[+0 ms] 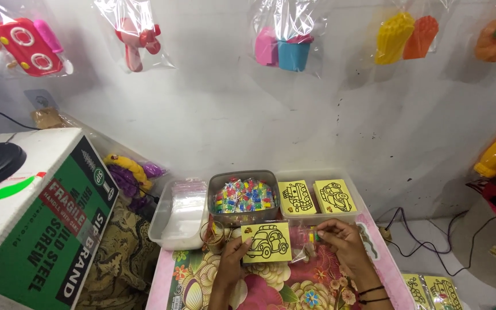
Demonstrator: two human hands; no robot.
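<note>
My left hand (232, 259) holds a yellow card with a black car outline (266, 242) by its left edge, above a floral table cover (282, 287). My right hand (343, 241) sits to the card's right, fingertips pinched on a small clear packet (307, 236) holding coloured bits. Behind the hands stands a grey tub of small colourful packets (243, 197). To its right a clear tray (317, 195) holds two stacks of yellow outline cards.
A clear tray of plastic bags (178, 213) stands left of the grey tub. A large cardboard box (30, 212) fills the left. Bagged toys (285, 40) hang on the wall. Cables (426, 235) run at the right, and more yellow cards (431, 290) lie at the bottom right.
</note>
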